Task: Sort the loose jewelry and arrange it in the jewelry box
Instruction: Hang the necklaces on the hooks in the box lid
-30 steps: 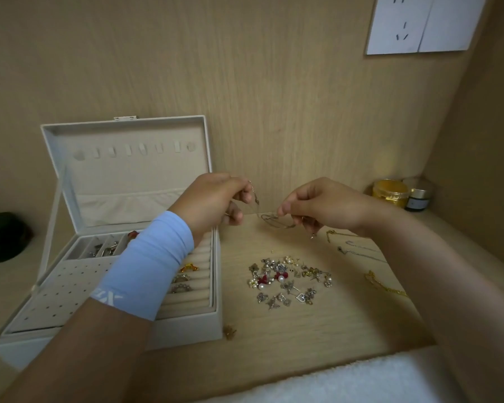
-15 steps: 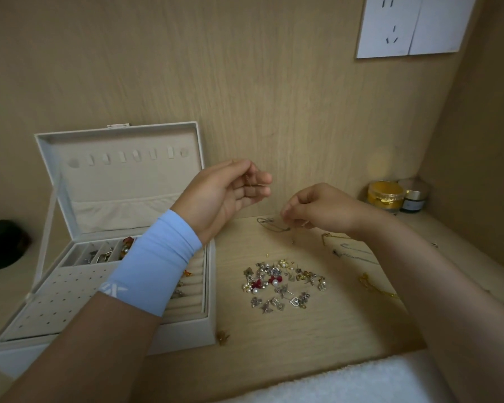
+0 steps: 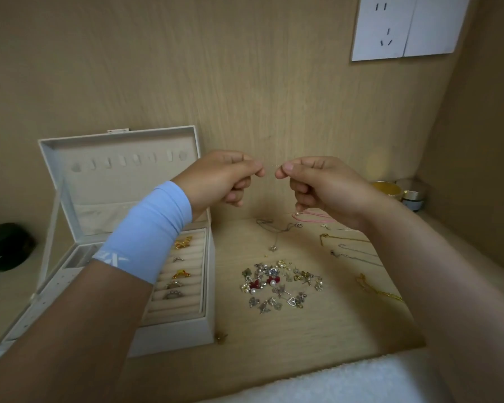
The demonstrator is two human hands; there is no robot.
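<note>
Pale wood desk (image 3: pixel 288 324) below both raised hands. Left hand (image 3: pixel 221 178) and right hand (image 3: pixel 320 184) close together, thumb and forefinger of each pinched on a fine chain (image 3: pixel 275 165), barely visible in the short gap between the fingertips; other fingers curled in. Straight beneath the fingertips, a silver necklace (image 3: pixel 277 228) lying flat, then a heap of loose earrings (image 3: pixel 277 286) nearer the body. Under the right-hand fingers, more chains (image 3: pixel 352 251). Left of and lower than the left-hand fingers, the open jewelry box (image 3: pixel 175 334), lid upright, several rings (image 3: pixel 176 283) seated in its padded rolls. Right of the right hand, two small jars (image 3: pixel 413 194) against the wall.
</note>
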